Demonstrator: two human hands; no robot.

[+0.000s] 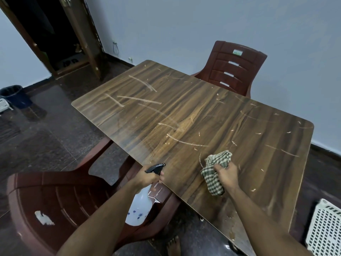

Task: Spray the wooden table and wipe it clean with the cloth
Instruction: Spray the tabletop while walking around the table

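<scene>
At the far left, a dark bin point(13, 96) stands on the dark floor point(46, 130), with a white slatted thing point(4, 105) just beside it at the frame edge. Behind them an open wooden door point(86, 39) leads into a dark room. Near left, a reddish-brown plastic chair point(51, 198) sits tucked against the desk's near-left edge, with a torn white patch on its back.

The left hand point(147, 179) is wrapped around the neck of a white spray bottle point(139, 207), a finger on the trigger; the black nozzle point(156, 167) points over the desk's edge toward its surface. The bottle body hangs below the desk edge, in front of the chair.

The wooden desk point(184, 111) fills the middle, its dark grain marked with pale streaks and scuffs. Near its near edge, the right hand point(226, 175) clutches a bunched green-and-white checked cloth point(215, 172) that lies on the desk top.

Beyond the far edge stands a second reddish-brown chair point(234, 69) against the pale wall point(184, 24). At the near right, a white perforated basket point(326, 230) rests on the floor.
</scene>
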